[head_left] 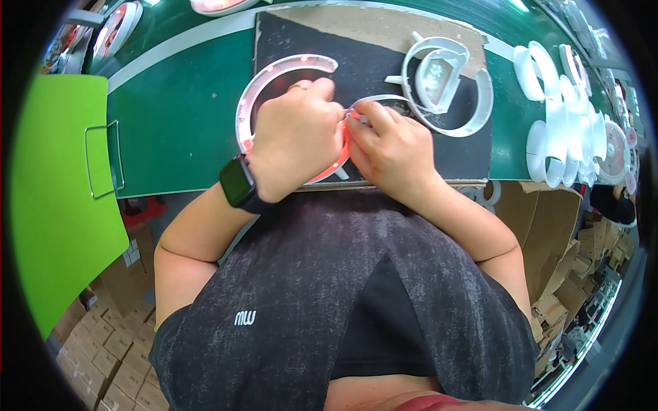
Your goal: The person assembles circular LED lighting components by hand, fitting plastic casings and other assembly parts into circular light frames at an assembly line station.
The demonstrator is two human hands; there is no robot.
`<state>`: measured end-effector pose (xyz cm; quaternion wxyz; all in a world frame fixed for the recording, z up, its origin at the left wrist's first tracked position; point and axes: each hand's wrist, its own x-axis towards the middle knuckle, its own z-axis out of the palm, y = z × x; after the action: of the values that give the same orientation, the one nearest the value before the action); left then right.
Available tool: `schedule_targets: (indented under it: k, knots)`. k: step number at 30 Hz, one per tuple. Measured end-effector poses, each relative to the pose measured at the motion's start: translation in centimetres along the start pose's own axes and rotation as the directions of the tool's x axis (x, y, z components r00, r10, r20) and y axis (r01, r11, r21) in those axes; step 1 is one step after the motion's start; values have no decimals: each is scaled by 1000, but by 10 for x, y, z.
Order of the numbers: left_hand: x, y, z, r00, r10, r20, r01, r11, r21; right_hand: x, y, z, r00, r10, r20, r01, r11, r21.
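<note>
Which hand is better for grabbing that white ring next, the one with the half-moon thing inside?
Probably the right hand: it's nearer the white ring, while the left hand is farther away, over the red-lit ring.

Overall light: bright, fairly even
C-shaped ring point(244, 113): pinkish-red glow, small bright points
Bright strip point(582, 356), lower right: white glare
White parts point(555, 129), right: pale, nearly washed out
Rim: fisheye-bent, black corners
Focus: centre clear, edges softer
</note>
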<state>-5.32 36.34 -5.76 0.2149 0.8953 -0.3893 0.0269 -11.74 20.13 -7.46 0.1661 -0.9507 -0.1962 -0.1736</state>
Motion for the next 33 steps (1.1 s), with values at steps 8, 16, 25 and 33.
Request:
schedule_targets:
  k: [8,16,25,33]
  knots:
    - [-4,15,-4,980,-161,-120,161,987,-5,-25,31,-41,979,88,-185,-43,970,238]
    - [10,7,10,994,-91,-53,91,996,-2,-127,191,-154,745,268,-611,-659,441,-610]
    - [21,26,16,968,-62,-242,-3,967,-256,-162,236,-201,356,852,-384,-563,524,640]
    - [-5,-19,-16,690,-634,-351,-128,370,-920,-25,55,-117,957,161,-241,-124,979,163]
